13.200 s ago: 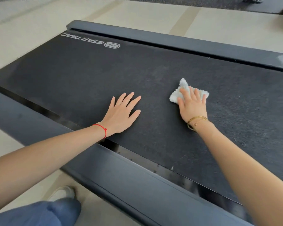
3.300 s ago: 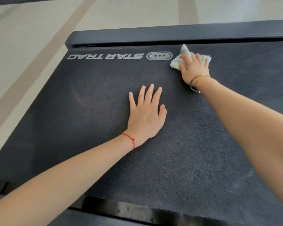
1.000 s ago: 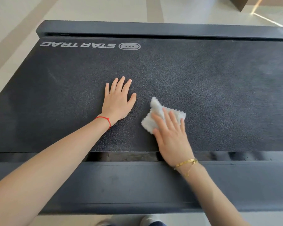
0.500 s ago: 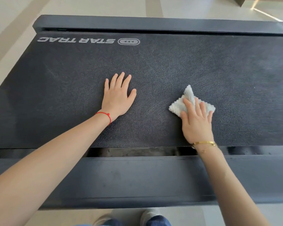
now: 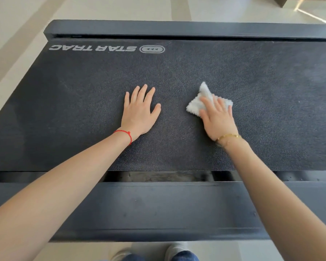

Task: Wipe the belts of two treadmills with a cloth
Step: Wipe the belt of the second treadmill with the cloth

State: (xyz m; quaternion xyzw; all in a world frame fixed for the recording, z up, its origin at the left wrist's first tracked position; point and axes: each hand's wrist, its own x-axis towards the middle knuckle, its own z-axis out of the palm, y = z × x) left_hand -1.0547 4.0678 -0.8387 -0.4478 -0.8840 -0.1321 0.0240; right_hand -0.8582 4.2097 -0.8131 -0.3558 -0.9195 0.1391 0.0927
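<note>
Cloth on treadmill belt, both hands flat
Near side rail (image 5: pixel 158 208) lay closest; on belt (image 5: pixel 271 81), left hand (image 5: pixel 138 113) rested, fingers spread; right hand (image 5: pixel 217 119) pressed white cloth (image 5: pixel 197 105) flat at mid-belt, fingers straight; cloth judged light, soft, best held under the palm

Right hand (image 5: pixel 217 118), blurry, covering part of the white cloth (image 5: pixel 198 104). Belt (image 5: pixel 252 76) cut off at 3 o'clock. Shoes (image 5: pixel 174 249) cut off at 6 o'clock.
</note>
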